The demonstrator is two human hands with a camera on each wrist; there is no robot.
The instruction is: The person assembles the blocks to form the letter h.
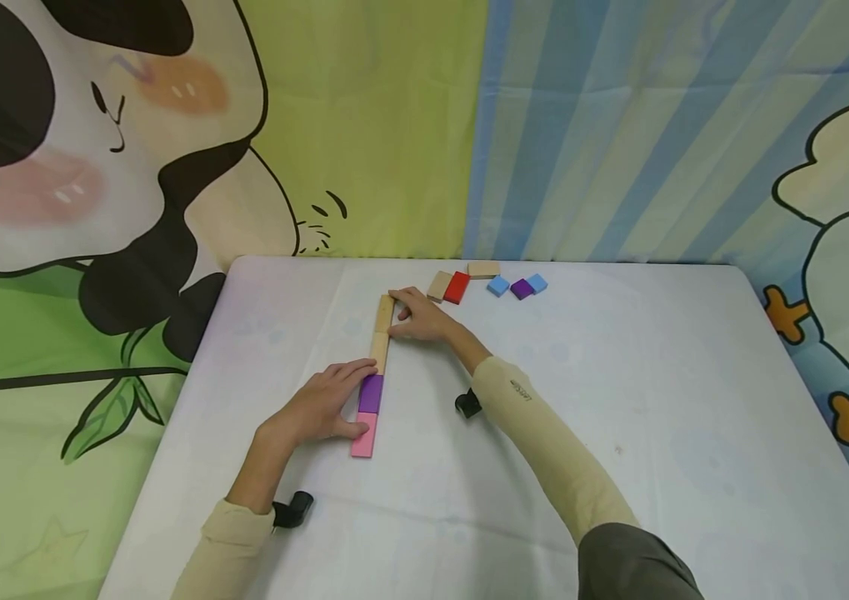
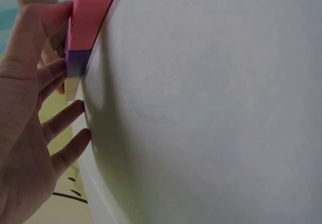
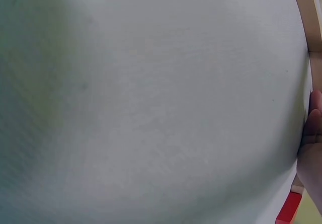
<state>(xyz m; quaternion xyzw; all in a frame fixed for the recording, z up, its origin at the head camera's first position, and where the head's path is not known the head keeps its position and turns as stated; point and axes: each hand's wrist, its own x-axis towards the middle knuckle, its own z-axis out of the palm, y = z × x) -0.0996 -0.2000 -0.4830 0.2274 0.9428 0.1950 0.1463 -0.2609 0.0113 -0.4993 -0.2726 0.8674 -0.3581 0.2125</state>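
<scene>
Several flat blocks lie end to end in one line on the table: a pink block (image 1: 365, 446) nearest, a purple block (image 1: 371, 394), then two wooden blocks (image 1: 380, 353). My left hand (image 1: 322, 406) lies along the left of the line, thumb against the pink block (image 2: 95, 17) and index finger by the purple one (image 2: 79, 63); its other fingers are spread. At the far end, my right hand (image 1: 424, 319) touches the right side of the wooden blocks with index fingertip and thumb. Only part of the right hand (image 3: 313, 128) shows in the right wrist view.
Behind the right hand lie loose blocks: a red block (image 1: 457, 287), wooden blocks (image 1: 484, 269), blue blocks (image 1: 498, 286) and a purple block (image 1: 521, 289). They sit near the back edge of the white table (image 1: 656, 375). A printed cloth (image 1: 394, 125) hangs behind.
</scene>
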